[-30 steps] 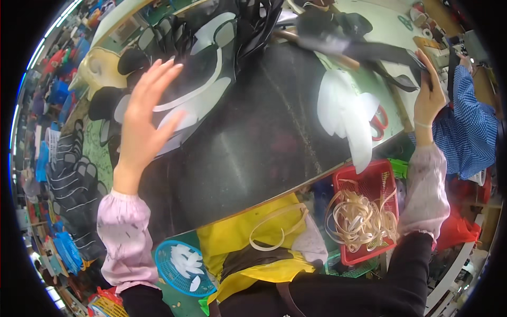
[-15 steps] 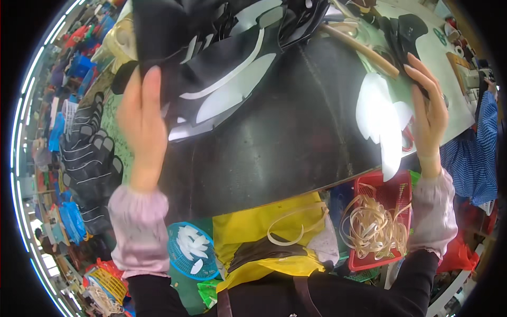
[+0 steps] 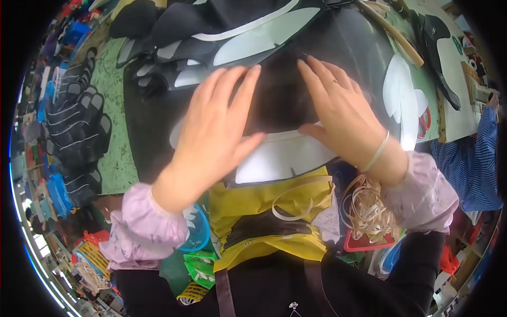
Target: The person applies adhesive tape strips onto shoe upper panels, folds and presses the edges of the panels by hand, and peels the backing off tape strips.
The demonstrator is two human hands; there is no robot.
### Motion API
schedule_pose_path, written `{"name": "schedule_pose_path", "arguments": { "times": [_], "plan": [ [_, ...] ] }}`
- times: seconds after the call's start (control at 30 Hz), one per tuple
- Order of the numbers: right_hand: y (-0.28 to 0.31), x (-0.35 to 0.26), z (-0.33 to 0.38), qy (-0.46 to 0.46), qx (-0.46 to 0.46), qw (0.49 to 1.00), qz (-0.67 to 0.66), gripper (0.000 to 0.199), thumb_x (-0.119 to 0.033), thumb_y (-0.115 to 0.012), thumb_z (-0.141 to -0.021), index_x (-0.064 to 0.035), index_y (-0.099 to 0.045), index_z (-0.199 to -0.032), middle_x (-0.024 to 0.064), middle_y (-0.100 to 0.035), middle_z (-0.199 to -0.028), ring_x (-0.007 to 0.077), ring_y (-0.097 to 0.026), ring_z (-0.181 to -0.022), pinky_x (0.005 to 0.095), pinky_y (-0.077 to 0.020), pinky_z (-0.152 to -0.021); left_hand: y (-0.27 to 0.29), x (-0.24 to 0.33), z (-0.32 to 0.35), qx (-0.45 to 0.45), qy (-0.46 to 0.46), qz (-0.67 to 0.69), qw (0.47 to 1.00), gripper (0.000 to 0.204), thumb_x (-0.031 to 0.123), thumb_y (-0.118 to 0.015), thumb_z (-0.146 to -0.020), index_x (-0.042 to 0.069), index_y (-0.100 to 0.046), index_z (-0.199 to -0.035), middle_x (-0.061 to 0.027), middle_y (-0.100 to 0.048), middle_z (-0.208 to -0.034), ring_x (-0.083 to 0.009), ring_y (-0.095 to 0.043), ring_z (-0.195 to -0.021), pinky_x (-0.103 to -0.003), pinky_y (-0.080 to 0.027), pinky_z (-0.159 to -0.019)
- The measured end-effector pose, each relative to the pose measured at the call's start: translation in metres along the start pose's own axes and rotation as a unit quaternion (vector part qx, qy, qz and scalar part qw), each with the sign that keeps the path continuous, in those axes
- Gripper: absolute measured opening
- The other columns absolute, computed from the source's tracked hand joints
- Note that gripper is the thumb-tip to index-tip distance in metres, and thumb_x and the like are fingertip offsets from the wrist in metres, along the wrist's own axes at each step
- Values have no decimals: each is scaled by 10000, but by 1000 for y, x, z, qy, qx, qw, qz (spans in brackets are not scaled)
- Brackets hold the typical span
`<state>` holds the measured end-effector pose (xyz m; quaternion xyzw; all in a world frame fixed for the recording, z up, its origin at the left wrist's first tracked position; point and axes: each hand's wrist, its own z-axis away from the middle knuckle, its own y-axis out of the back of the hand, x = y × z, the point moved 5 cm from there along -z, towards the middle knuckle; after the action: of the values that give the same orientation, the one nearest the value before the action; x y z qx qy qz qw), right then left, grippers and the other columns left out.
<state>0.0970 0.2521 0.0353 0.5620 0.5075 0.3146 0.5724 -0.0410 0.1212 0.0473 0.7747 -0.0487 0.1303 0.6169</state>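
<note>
A black sheet piece [image 3: 280, 105] lies near the front edge of the dark work board, with a whitish curved panel [image 3: 288, 158] along its near side. On the left part of this piece rests my left hand [image 3: 214, 113], fingers stretched out and thumb apart. My right hand [image 3: 343, 105] lies over its right part, fingers extended and thumb pointing inward. Neither hand grips anything. Beyond my left hand is a pile of black pieces [image 3: 179, 29] with pale panels [image 3: 264, 37]. Several white cut pieces [image 3: 400, 95] are stacked to the right of my right hand.
Red-handled scissors [image 3: 424, 121] lie beside the white pieces, with a wooden stick [image 3: 393, 34] farther back. Black striped pieces [image 3: 76, 127] overlap at left. Below the board are a yellow cloth [image 3: 227, 203], a blue basket [image 3: 198, 232] and a red basket of tan strips [image 3: 372, 208].
Both hands have moved inward from the board's left and right sides. A black piece with a whitish panel now lies under them near the front edge, and the pile appears farther back.
</note>
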Motion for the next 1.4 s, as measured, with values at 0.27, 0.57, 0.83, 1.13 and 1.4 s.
{"name": "schedule_pose_path", "arguments": {
  "times": [0.27,0.57,0.83,1.13,1.4],
  "plan": [
    [10,-10,-3,85,-53,993,-54,640,-120,-853,-678,-4,-566,-1238,224,-587,-1368,423,-527,-1293,493,-422,-1098,-6,5,-9,-6,-78,44,996,990,152,-895,-659,76,-453,-1542,-151,-561,-1299,-346,-518,-1241,-478,-381,-1121],
    [3,-18,16,199,81,976,-36,250,-137,-684,-685,-82,-733,-924,9,-586,-855,169,-593,-731,315,-488,-626,-12,8,1,80,-132,53,987,249,95,-770,-622,107,-727,-867,-33,-625,-870,-240,-630,-835,-385,-490,-716],
    [5,-60,55,161,-42,986,-10,490,-113,-633,-761,138,-689,-1177,225,-607,-1389,363,-612,-1268,438,-501,-1083,-16,61,41,-51,-135,-153,978,413,57,-688,-746,-110,-702,-1124,-217,-682,-1159,-335,-691,-1084,-426,-568,-935],
    [2,-58,21,-33,-28,977,-210,521,-30,-764,-791,51,-619,-1286,159,-650,-1195,388,-634,-1064,443,-535,-916,23,-28,38,91,37,28,995,809,21,-830,-776,63,-502,-1514,-183,-486,-1520,-392,-454,-1411,-463,-391,-1165],
    [-24,-68,20,61,35,961,-266,412,-2,-651,-818,19,-686,-1228,116,-631,-1102,303,-621,-922,402,-532,-836,1,-53,54,82,164,172,968,859,39,-791,-806,75,-396,-1568,-168,-518,-1472,-356,-568,-1298,-419,-483,-1053]
  ]
}}
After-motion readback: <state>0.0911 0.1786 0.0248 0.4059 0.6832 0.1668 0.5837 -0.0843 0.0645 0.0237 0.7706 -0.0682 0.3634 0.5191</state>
